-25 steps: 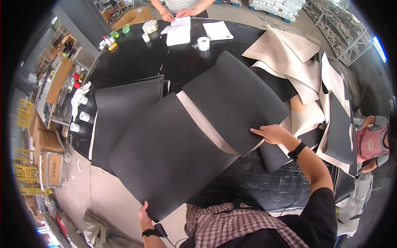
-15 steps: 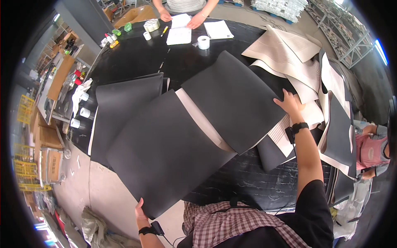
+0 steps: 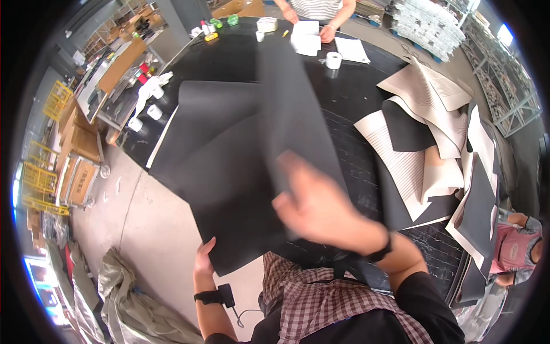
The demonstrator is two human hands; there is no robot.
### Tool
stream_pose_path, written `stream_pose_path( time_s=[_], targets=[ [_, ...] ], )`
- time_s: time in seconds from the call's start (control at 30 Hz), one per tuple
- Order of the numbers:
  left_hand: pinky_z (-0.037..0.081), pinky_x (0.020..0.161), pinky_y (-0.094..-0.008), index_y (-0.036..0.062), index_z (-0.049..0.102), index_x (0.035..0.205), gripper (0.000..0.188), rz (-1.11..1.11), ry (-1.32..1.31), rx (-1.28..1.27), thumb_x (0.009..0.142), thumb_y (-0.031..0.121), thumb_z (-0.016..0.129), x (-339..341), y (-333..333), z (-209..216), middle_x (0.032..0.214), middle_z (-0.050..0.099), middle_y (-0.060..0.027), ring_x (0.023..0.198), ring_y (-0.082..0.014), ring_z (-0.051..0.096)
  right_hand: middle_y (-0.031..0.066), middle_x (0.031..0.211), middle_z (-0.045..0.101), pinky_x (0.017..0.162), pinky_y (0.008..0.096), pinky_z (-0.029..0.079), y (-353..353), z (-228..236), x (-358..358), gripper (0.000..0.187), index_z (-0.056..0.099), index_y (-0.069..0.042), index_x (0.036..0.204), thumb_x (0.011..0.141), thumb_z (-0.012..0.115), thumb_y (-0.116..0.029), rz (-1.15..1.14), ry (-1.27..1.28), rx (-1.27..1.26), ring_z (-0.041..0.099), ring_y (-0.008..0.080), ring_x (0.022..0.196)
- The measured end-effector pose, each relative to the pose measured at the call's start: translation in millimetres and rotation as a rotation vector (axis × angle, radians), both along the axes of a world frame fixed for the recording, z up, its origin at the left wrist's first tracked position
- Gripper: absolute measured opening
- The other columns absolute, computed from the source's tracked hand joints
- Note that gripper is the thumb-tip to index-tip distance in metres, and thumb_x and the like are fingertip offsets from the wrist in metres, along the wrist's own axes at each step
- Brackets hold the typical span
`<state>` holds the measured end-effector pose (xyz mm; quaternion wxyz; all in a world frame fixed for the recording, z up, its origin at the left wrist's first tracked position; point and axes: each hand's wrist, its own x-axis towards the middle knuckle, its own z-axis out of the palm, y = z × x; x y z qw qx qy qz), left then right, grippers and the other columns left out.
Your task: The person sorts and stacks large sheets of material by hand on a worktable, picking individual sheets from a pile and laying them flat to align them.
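Note:
Several large black sheets with pale undersides lie overlapping at the table's left side and overhang its near edge. My left hand (image 3: 204,258) pinches the near corner of the lower black sheet (image 3: 229,189), thumb on top. Across my front reaches my right hand (image 3: 312,203), blurred by motion, with its fingers on the upper black sheet (image 3: 298,109). That sheet stands raised and slanted, also smeared. The exact hold of the right fingertips is hard to see. Another black sheet (image 3: 217,103) lies flat behind, with a pale edge on its left.
Crumpled beige ribbed sheets (image 3: 424,86) and dark pieces heap on the right of the black table (image 3: 349,109). Across it a person handles white papers (image 3: 305,37). A white roll (image 3: 333,60) and small bottles stand there. Cartons (image 3: 77,166) are at left; another person (image 3: 518,246) is at right.
My right hand has swung left from the table's right side, bringing the upper black sheet over the lower one. The pale strip between them no longer shows. The view has shifted left.

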<state>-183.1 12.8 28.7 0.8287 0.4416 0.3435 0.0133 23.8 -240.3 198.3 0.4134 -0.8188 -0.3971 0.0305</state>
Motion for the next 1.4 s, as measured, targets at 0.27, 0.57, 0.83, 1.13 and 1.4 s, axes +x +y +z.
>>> stream_pose_path(
  time_s=[0.27,0.57,0.83,1.13,1.4],
  targets=[
    [0.038,0.094,-0.0361,0.0015,0.040,0.127,0.079,-0.200,0.093,0.267,0.080,0.065,0.042,-8.3,9.9,-59.2,0.119,0.050,-0.0116,0.111,-0.0231,0.047,0.0247,0.092,0.053,0.067,0.0383,0.048,105.9,-168.4,-113.7,0.062,0.030,0.012,0.126,0.082,0.055,-0.024,0.568,0.184,-0.167,0.057,0.0375,0.074],
    [0.043,0.081,-0.0387,0.0004,0.048,0.116,0.045,0.123,0.051,1.860,0.083,0.030,0.060,44.9,4.9,-16.2,0.097,0.055,-0.0162,0.094,-0.0309,0.052,0.0138,0.095,0.059,0.081,0.0338,0.045,-44.7,-177.2,83.0,0.022,0.060,-0.005,0.099,0.077,0.058,-0.008,-0.426,-0.043,0.025,0.057,0.0266,0.088],
    [0.048,0.077,-0.0317,-0.0051,0.048,0.115,0.064,0.009,0.248,0.338,0.086,0.052,0.048,123.3,30.3,3.8,0.103,0.059,-0.0114,0.089,-0.0205,0.059,0.0142,0.116,0.051,0.095,0.0318,0.036,-69.6,-221.7,69.3,0.047,0.045,-0.007,0.123,0.081,0.060,-0.019,-0.472,0.477,-0.034,0.047,0.0228,0.112],
    [0.046,0.077,-0.0287,-0.0068,0.056,0.104,0.035,-0.002,-0.136,0.348,0.080,0.017,0.066,137.6,-22.4,54.5,0.094,0.062,-0.0106,0.085,-0.0164,0.058,0.0127,0.122,0.049,0.095,0.0313,0.035,-70.0,-216.7,76.4,0.046,0.044,-0.010,0.126,0.083,0.057,-0.019,-0.473,0.781,0.110,0.046,0.0211,0.113],
    [0.047,0.066,-0.0247,-0.0050,0.059,0.098,0.022,0.390,-0.029,0.618,0.081,0.008,0.063,80.0,16.8,17.3,0.084,0.064,-0.0076,0.072,-0.0126,0.059,0.0237,0.119,0.050,0.093,0.0371,0.038,-57.0,-202.6,63.9,0.065,0.035,0.001,0.128,0.080,0.060,-0.035,-0.474,0.564,-0.165,0.048,0.0334,0.112]
  ],
)
